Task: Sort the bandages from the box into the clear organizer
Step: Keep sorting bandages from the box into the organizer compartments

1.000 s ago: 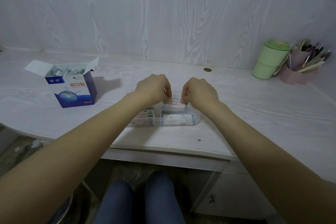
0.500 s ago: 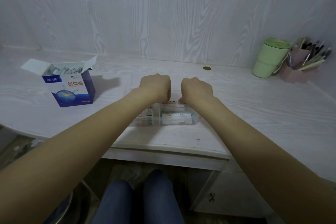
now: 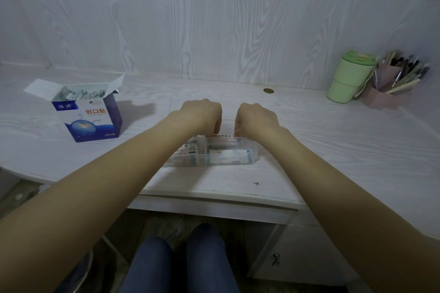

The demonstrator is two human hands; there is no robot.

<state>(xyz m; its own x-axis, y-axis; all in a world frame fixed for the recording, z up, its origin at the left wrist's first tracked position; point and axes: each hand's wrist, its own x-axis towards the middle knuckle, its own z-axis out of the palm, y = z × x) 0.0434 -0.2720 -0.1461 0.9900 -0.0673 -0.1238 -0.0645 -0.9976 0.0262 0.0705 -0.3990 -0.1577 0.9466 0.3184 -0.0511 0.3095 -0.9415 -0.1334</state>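
A clear organizer [image 3: 254, 155] lies on the white desk in front of me, with wrapped bandages lying in its compartments. My left hand [image 3: 202, 114] and my right hand [image 3: 256, 119] hover side by side over its back edge, fingers curled downward. Between them they pinch the two ends of one bandage [image 3: 225, 136], of which only a thin top edge shows at the organizer's rear compartment. The open blue bandage box [image 3: 92, 121] stands to the left, several wrapped bandages [image 3: 81, 95] showing in its top.
A green lidded cup [image 3: 348, 78] and a pink pen holder [image 3: 385, 95] stand at the back right by the wall. A small round coin [image 3: 268, 90] lies behind my hands. The desk's front edge [image 3: 214, 194] runs just below the organizer, with my knees underneath.
Both hands have come closer together and dropped toward the organizer's back, carrying the bandage down with them until only its top edge shows.
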